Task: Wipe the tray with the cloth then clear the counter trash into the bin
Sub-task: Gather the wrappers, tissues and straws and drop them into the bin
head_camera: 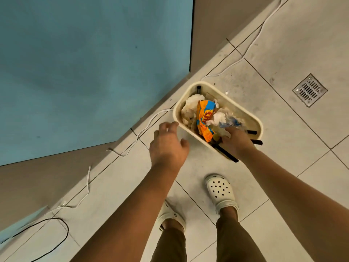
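A cream plastic bin (251,118) stands on the tiled floor next to the wall. Inside it lie an orange and blue snack wrapper (204,118), crumpled white tissue (192,104) and clear plastic film (229,121). My right hand (236,143) reaches over the bin's near rim, its fingers dipping into the trash with the tips hidden. Thin black sticks (226,154) poke out from under that hand across the rim. My left hand (168,146) hovers with spread fingers just left of the bin, holding nothing. No tray or cloth is in view.
A blue panel (85,72) fills the upper left above a beige skirting. White cable (151,120) and black cable (62,237) trail along the floor by the wall. A metal floor drain (309,89) sits at right. My feet wear white clogs (221,191) just behind the bin.
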Motion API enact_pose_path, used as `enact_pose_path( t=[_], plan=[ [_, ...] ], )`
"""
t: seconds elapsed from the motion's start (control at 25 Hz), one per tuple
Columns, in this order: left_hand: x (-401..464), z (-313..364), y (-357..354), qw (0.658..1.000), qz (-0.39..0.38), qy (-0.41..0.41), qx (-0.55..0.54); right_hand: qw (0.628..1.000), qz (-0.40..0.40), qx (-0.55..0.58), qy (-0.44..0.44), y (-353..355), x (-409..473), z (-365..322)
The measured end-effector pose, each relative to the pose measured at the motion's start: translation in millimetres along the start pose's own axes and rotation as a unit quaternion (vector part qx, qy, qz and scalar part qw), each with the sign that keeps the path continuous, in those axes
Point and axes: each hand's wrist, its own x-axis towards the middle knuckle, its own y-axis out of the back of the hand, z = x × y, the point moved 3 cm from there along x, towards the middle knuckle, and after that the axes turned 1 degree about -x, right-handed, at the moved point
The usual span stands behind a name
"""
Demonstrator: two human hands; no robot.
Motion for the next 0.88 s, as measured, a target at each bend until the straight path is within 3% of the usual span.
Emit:
enact_pose_path(
  t=[0.08, 0.4, 0.56, 0.68, 0.88],
  plan=[
    [-25, -12, 14, 0.997, -0.022, 0.036, -0.068, 0.994, 0.033, 0.099, -0.035, 14, -35, 5],
    [-99, 0, 138, 0.993, -0.06, 0.013, -0.101, 0.985, 0.056, 0.156, 0.039, 94, -165, -46],
    [-159, 27, 242, 0.986, 0.021, 0.009, -0.167, 0.961, 0.044, 0.224, 0.156, 165, -250, -127],
    [-224, 38, 315, 0.968, 0.104, 0.009, -0.228, 0.938, 0.052, 0.209, 0.272, 220, -329, -185],
    [-307, 26, 389, 0.924, 0.222, 0.005, -0.311, 0.911, -0.022, 0.106, 0.398, 265, -433, -260]
  ],
)
